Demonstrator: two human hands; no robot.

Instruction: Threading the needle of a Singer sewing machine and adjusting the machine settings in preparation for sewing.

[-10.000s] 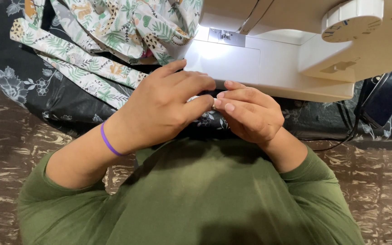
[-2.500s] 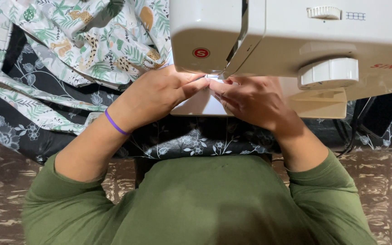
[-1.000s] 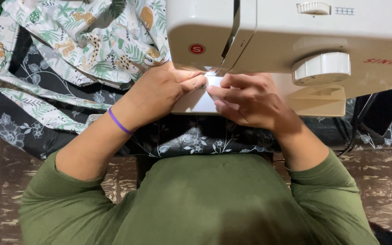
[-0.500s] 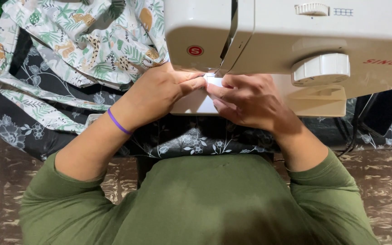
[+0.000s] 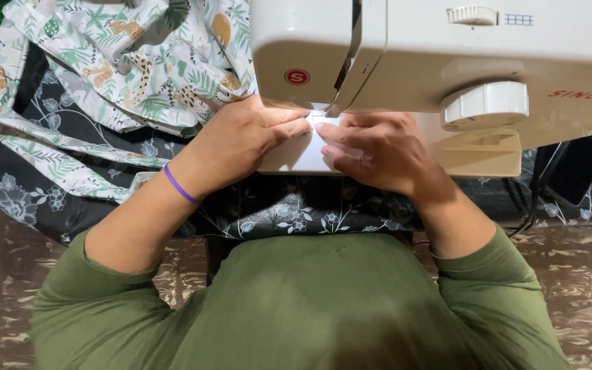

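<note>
While both hands crowd under the machine [image 5: 447, 62] head, the work looks like fine fiddling at the needle — threading or setting something small — and it goes best, I judge, with wrists braced on the bed [image 5: 296, 154] and fingertips kept clear of the needle's path. Left hand [image 5: 241, 140] lies loosely curled, fingers stretched right to the lit spot below the head, pinching toward the other hand; whether anything sits between its fingertips I cannot tell. Right hand [image 5: 378, 151] is half-closed, index and thumb pointing left to meet it — its hold is hidden too. Printed fabric [image 5: 131, 75] lies heaped far left, just beside the left hand.
</note>
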